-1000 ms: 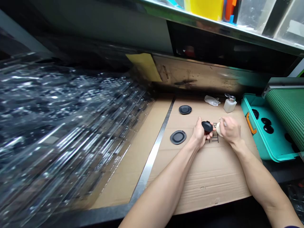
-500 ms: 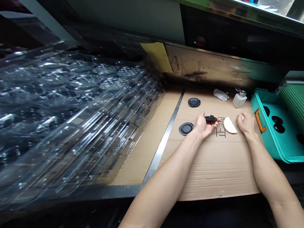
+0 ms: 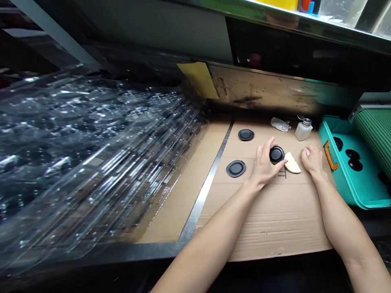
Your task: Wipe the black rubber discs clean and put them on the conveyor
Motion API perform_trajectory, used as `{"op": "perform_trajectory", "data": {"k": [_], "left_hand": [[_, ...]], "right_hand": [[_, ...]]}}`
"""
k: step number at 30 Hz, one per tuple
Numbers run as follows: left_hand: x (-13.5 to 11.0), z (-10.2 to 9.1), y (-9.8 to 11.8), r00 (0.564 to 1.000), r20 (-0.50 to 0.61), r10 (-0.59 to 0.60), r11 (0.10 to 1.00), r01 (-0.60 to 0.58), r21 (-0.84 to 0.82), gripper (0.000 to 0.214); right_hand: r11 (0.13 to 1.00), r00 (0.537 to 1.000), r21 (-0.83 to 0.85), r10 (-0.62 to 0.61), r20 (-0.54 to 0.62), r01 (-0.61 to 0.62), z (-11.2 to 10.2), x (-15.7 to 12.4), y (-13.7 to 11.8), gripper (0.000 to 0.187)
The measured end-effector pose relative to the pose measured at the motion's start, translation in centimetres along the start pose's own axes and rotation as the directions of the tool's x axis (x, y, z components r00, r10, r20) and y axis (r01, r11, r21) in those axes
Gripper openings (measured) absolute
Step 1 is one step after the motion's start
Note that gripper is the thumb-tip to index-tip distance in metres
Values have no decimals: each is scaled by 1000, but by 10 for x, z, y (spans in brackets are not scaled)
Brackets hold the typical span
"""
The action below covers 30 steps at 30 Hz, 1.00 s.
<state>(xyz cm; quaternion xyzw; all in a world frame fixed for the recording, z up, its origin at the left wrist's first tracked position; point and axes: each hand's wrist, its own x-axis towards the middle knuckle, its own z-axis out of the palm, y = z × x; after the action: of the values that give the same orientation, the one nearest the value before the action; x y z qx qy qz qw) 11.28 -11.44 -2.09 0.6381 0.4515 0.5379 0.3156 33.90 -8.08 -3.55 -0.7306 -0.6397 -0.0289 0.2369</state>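
My left hand [image 3: 265,163] grips a round black plastic lid [image 3: 277,154] by its edges, thumb on the near side and fingers on the far side, with its face tilted up toward me. Just right of it a cream half-round pad [image 3: 292,163] lies on the cardboard. My right hand [image 3: 313,159] rests closed beside the pad, pinching a small white wad [image 3: 306,151], perhaps cloth or tissue, mostly hidden by the fingers. Left of my left hand lie two more black lids, a near one [image 3: 236,168] and a far one [image 3: 246,134].
Stacked clear plastic trays [image 3: 100,162] fill the left side. A pump bottle [image 3: 303,130] and a crumpled white wipe [image 3: 280,124] stand at the back. On the right is a teal bin [image 3: 351,195] with black parts, below a green conveyor belt [image 3: 374,132]. Cardboard [image 3: 275,219] covers the table.
My left hand has turned over from palm up, so the black lid now faces me instead of showing edge-on. My right hand stays closed by the pad. The view has shifted slightly.
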Motion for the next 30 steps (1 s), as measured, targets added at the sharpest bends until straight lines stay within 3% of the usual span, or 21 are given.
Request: {"op": "perform_trajectory", "data": {"k": [3,11,13,16,18,21,25,27,30], "left_hand": [[-4,1,0,994,28,110,983,-113,146,93],[-6,3,-6,995,22,97,978,-99,182,94],[-7,5,-5,992,36,118,977,-122,173,78],[-5,1,2,986,80,148,978,-158,135,33],[-1,-12,9,991,64,114,985,-122,126,28],[4,-50,18,998,-60,-24,977,36,211,33],[-1,-107,9,950,-220,-223,821,304,483,32],[-8,-124,-3,932,-184,-311,708,357,609,33],[-16,-126,-17,925,-84,-372,600,308,738,38]], "right_hand": [[1000,1000,-4,8,11,-8,-2,-1,-2,28],[1000,1000,-6,16,10,-16,-5,-2,-5,27],[1000,1000,-9,16,12,-16,-5,-2,-5,27],[1000,1000,-9,24,15,-24,-5,-2,-5,28],[999,999,-11,39,23,-39,-6,-2,-6,28],[998,997,-16,55,45,-55,-9,-2,-8,29],[997,995,-28,75,58,-73,-11,-3,-12,29],[996,994,-34,90,65,-87,-11,-3,-13,29],[994,991,-39,103,82,-100,-10,-4,-14,30]]}}
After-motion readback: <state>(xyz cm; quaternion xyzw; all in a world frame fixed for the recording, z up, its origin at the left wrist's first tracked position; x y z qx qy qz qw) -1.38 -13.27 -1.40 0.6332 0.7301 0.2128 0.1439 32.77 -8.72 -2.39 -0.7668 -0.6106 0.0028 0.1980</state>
